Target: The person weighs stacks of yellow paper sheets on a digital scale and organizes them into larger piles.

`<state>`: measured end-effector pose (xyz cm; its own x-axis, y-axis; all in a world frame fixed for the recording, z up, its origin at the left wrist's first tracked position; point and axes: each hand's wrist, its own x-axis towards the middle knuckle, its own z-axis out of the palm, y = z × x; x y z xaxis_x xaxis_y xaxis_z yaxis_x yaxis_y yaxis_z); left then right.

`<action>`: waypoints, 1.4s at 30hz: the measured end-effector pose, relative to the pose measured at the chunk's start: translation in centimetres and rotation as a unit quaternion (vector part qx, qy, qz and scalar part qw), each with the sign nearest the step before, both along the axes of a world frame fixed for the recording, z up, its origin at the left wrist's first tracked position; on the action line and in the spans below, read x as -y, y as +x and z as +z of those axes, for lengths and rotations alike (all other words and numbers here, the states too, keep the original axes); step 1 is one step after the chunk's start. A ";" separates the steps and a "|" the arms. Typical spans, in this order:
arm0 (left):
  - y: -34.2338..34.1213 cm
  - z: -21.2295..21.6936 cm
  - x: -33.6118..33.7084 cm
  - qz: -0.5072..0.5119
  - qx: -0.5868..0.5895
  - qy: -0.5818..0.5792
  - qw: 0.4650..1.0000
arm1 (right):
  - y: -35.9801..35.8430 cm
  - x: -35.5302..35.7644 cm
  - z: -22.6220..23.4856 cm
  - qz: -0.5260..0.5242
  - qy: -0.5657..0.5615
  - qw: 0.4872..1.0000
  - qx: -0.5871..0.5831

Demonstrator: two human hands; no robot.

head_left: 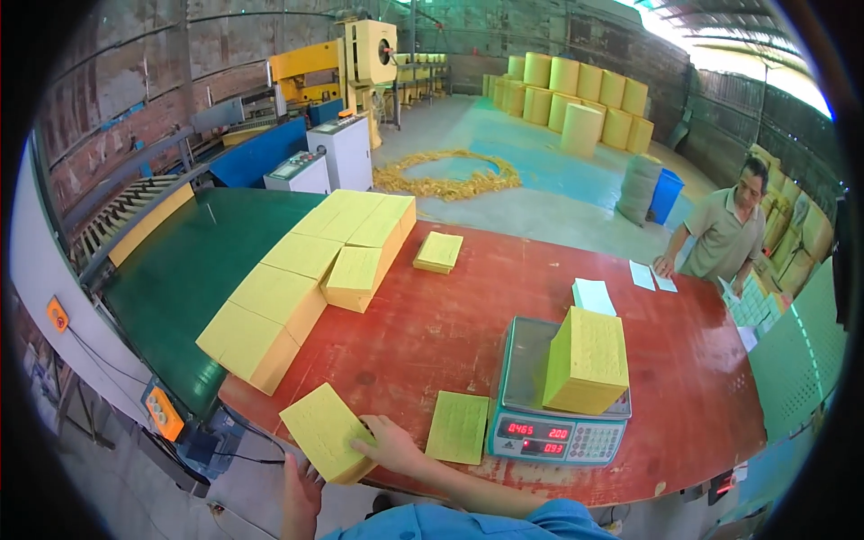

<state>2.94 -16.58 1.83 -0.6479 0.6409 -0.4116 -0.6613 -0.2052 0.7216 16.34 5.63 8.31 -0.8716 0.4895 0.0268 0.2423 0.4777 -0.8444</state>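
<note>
A thick stack of yellow paper (324,429) is tilted at the near left edge of the red table. My right hand (391,445) grips its right side, thumb and fingers closed on it. Just below the stack's near left side is my left hand (301,495), fingers apart and palm toward the paper; whether it touches is hard to tell. A thin flat yellow pile (457,427) lies right of my right hand. Beyond it, a taller yellow paper stack (589,355) stands on a digital scale (549,439) with a lit red display.
Yellow paper blocks (279,288) line the joint between green belt (211,243) and red table (432,333). A small yellow pile (438,252) lies beyond. At the far right a person (729,225) touches pale sheets (642,275). Large yellow rolls (580,126) stand behind.
</note>
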 end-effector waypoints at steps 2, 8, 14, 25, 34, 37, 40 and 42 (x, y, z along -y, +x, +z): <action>0.4 0.6 -0.8 0.005 -0.016 0.035 0.999 | 0.4 0.6 -0.5 0.002 0.001 1.000 -0.004; 1.4 2.5 -0.8 -0.046 -0.014 0.098 0.994 | 1.6 2.0 0.3 0.007 -0.021 1.000 0.019; 0.5 5.0 0.3 -0.088 -0.043 0.067 0.993 | 1.4 4.3 -0.1 -0.022 -0.028 0.999 -0.007; -5.9 3.6 0.1 -0.184 0.014 -0.069 0.980 | -0.1 7.1 -0.7 -0.095 -0.037 0.995 0.016; -6.6 7.7 0.3 -0.206 0.060 -0.036 0.976 | -0.4 7.7 -1.0 -0.125 -0.029 0.992 -0.014; -4.8 9.4 0.9 -0.211 0.080 -0.028 0.974 | 0.6 7.4 -0.9 -0.125 -0.110 0.984 -0.060; -4.1 10.5 0.9 -0.200 0.114 -0.026 0.973 | 1.2 6.2 0.2 -0.128 -0.212 0.966 -0.074; -2.8 11.5 0.3 -0.196 0.127 -0.026 0.972 | 2.5 5.0 -0.5 -0.159 -0.165 0.969 -0.092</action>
<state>0.18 -16.90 13.35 -0.2319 0.7922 -0.5645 -0.8397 0.1299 0.5272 18.88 0.61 7.79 -0.6712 0.7404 -0.0360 0.1630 0.1000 -0.9815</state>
